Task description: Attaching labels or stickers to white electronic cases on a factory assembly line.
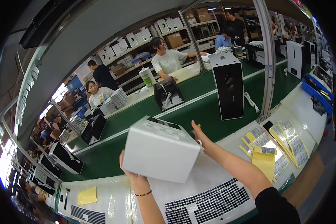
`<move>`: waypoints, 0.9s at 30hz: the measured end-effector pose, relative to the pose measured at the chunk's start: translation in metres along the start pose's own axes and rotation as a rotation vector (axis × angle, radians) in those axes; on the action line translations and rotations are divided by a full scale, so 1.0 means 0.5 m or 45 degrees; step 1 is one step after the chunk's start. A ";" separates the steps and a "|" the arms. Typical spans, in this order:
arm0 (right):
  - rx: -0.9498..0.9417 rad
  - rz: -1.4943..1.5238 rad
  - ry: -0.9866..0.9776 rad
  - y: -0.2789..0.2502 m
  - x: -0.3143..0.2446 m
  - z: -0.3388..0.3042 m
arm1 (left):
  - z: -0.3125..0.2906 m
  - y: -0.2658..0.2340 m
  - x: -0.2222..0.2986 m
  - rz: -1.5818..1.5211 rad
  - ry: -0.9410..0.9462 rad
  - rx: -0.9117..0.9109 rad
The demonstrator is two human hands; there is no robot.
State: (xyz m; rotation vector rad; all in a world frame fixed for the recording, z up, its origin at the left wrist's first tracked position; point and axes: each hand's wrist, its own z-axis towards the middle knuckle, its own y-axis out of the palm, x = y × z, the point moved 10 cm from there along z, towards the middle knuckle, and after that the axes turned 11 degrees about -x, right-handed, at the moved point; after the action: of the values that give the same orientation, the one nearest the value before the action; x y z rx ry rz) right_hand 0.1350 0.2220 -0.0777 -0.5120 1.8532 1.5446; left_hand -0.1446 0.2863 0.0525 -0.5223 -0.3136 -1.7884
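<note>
A white box-shaped appliance point(158, 151) is tilted above the near edge of the green conveyor, held between my two hands. My left hand point(130, 170) supports its lower left side, with most of its fingers hidden behind the housing. At the right end, my right hand point(198, 134) grips the appliance; its thumb points up and the other fingers are partly hidden. A bit of white cord point(200, 143) shows beside that hand. Below the appliance, a sheet of round black pads point(220, 198) lies on the white worktop point(156, 192).
A tall black-and-white appliance point(228, 87) stands on the green conveyor point(198, 108), a coiled white cord point(252, 102) beside it. Label sheets point(265, 149) and a dark phone-like object point(267, 126) lie right. A metal post point(268, 67) rises nearby. Co-workers sit across the conveyor.
</note>
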 end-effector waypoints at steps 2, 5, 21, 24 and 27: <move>0.051 0.065 -0.167 0.008 0.000 -0.049 | -0.045 -0.023 -0.114 -0.732 -0.521 0.064; 0.047 0.112 -0.367 -0.049 0.018 -0.056 | -0.117 0.068 -0.123 -1.493 -1.111 0.071; -0.111 -0.669 -0.563 -0.052 -0.145 0.012 | -0.049 0.081 -0.019 -0.534 -0.682 -0.393; -0.103 -0.709 -0.423 -0.020 -0.163 0.005 | -0.045 0.099 0.033 -0.634 -0.691 -0.349; -0.100 -0.676 -0.443 0.011 -0.193 0.012 | -0.068 0.087 0.030 -0.530 -0.598 -0.330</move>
State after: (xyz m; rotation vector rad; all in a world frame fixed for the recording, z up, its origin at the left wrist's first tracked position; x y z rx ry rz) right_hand 0.2008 0.2181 -0.0068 -0.6606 1.2669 1.2500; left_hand -0.1124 0.2459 0.0280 -1.1340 -0.5474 -2.1080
